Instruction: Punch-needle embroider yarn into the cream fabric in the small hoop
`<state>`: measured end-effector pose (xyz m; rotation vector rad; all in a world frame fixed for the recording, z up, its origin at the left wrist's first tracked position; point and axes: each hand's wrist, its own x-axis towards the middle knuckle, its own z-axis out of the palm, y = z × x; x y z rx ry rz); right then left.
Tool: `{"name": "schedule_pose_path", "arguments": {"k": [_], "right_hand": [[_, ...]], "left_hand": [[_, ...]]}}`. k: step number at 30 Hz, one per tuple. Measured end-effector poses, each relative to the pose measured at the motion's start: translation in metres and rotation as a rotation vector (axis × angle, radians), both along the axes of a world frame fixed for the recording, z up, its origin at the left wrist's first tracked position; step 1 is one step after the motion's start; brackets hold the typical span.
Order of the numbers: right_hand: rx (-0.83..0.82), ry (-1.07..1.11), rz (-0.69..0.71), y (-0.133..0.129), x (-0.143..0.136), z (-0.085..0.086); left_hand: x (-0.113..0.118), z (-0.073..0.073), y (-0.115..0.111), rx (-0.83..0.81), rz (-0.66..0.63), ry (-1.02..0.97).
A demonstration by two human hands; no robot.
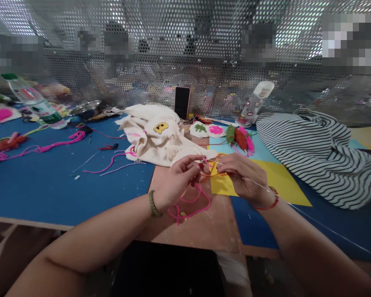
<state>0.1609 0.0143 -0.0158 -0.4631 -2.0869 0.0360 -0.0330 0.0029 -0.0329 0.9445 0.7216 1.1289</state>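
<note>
My left hand [185, 175] is closed in a pinch near the middle of the table, with pink yarn [200, 202] at its fingertips. The yarn's loose loops lie on the bare brown board below. Facing it, my right hand [245, 177] is closed around a thin pale needle-like rod [259, 185], whose other end points toward my left fingertips. Orange yarn [214, 175] lies behind and between both hands, partly over a yellow sheet [284, 181]. Just beyond my left hand rests a crumpled cream cloth [179, 148] bearing a yellow embroidered patch [160, 127].
Behind the cloth a phone [182, 103] stands upright. Round embroidered pieces [216, 130] and yarn bundles [241, 138] lie farther back. A striped cloth [315, 152] covers the right side; a plastic bottle [37, 103] leans at left. Perforated metal [160, 70] closes off the back.
</note>
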Motion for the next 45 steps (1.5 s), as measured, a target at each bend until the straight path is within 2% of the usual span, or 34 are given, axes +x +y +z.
{"name": "schedule_pose_path", "arguments": {"k": [4, 10, 17, 21, 26, 28, 31, 34, 36, 41, 43, 45], "right_hand": [[0.0, -0.003, 0.006, 0.0, 0.0, 0.001], [-0.012, 0.001, 0.057, 0.001, 0.002, -0.001], [-0.161, 0.074, 0.06, -0.002, 0.001, 0.002], [-0.195, 0.094, 0.077, -0.002, 0.001, 0.002], [-0.314, 0.159, 0.117, -0.004, 0.002, -0.001], [-0.357, 0.242, 0.152, -0.003, 0.002, -0.002], [-0.362, 0.513, 0.172, -0.001, 0.004, 0.0], [-0.347, 0.645, 0.039, 0.004, 0.006, 0.005], [-0.442, 0.55, -0.039, 0.007, 0.007, 0.007], [-1.032, 0.319, 0.043, 0.008, -0.001, 0.004], [-1.122, 0.252, 0.021, 0.006, -0.007, 0.002], [-1.144, 0.161, -0.01, 0.005, -0.011, 0.002]], "left_hand": [[0.0, 0.002, 0.001, -0.022, -0.013, -0.055], [0.0, 0.007, 0.0, -0.035, -0.098, -0.075], [0.0, 0.005, 0.004, 0.008, -0.094, -0.066], [-0.001, 0.006, 0.005, 0.032, -0.124, -0.013], [-0.002, 0.008, 0.002, 0.024, -0.159, -0.007], [-0.002, 0.009, 0.002, 0.037, -0.14, -0.002], [-0.001, 0.007, 0.004, 0.068, -0.081, 0.009], [0.0, 0.005, 0.005, 0.087, -0.068, 0.054], [0.001, 0.005, 0.004, 0.101, -0.097, 0.109], [0.002, 0.006, -0.005, 0.181, -0.151, 0.318], [0.003, 0.006, -0.007, 0.244, -0.132, 0.388], [0.003, 0.005, -0.007, 0.295, -0.115, 0.439]]}}
